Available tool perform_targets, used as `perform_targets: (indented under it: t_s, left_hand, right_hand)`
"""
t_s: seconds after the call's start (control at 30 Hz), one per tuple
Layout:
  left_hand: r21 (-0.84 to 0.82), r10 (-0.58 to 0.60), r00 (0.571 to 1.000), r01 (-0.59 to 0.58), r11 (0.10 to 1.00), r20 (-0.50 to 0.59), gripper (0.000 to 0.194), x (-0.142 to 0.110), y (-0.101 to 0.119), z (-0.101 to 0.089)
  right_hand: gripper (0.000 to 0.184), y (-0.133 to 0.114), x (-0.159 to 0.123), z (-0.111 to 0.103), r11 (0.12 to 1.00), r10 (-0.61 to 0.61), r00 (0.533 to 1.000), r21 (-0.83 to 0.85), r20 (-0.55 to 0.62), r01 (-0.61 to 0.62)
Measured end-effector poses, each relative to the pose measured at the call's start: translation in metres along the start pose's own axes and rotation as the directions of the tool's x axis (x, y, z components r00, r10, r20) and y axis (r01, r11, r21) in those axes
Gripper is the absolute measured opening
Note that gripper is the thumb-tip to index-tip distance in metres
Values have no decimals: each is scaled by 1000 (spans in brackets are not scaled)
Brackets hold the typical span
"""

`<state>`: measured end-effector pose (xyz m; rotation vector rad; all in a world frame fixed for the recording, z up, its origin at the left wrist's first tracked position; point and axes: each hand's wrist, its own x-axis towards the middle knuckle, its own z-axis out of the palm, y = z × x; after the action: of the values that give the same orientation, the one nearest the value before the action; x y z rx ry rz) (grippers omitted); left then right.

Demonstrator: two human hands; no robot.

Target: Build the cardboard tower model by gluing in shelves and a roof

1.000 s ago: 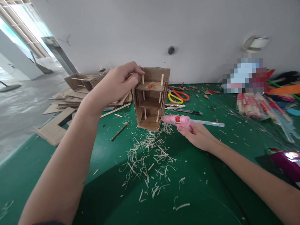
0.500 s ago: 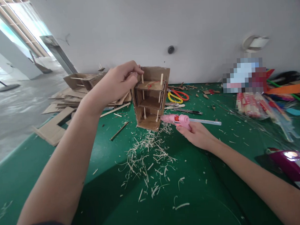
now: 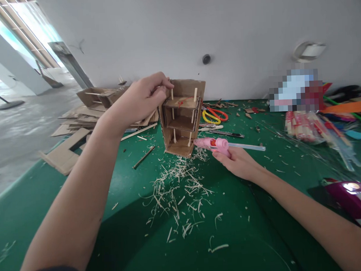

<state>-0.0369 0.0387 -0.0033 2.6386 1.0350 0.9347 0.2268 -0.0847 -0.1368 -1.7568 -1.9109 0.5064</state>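
A small cardboard shelf model [image 3: 181, 123] with thin wooden sticks as posts stands upright on the green table [image 3: 124, 224]. My left hand [image 3: 151, 93] grips its upper left edge, the fingertips partly hidden behind the side panel. In my right hand [image 3: 239, 163] is a pink glue gun [image 3: 216, 144], a clear glue stick [image 3: 247, 146] poking out of its rear. The gun's nozzle is at the foot of the lower right post [image 3: 189, 139]; whether it touches cannot be made out. Pale wood shavings [image 3: 181, 171] lie scattered in front of the model.
Cardboard pieces [image 3: 65, 151] and another cardboard model [image 3: 98, 97] lie at the left. Behind the glue gun are scissors [image 3: 217, 115] and a craft knife [image 3: 228, 134]. Bagged sticks [image 3: 301, 127] and a purple object [image 3: 348, 200] sit at the right, a wall [image 3: 153, 33] behind.
Almost nothing differs. The view has shifted very slightly; both hands, the shelf model and the glue gun keep their places relative to one another.
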Motion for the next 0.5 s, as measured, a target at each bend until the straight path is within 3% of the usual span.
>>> perform_targets:
  t_s: [0.5]
  left_hand:
    - [14, 22, 1000, -21, 1000, -3, 29, 1, -2, 0]
  right_hand:
    - [47, 1, -1, 0, 997, -36, 999, -60, 30, 38]
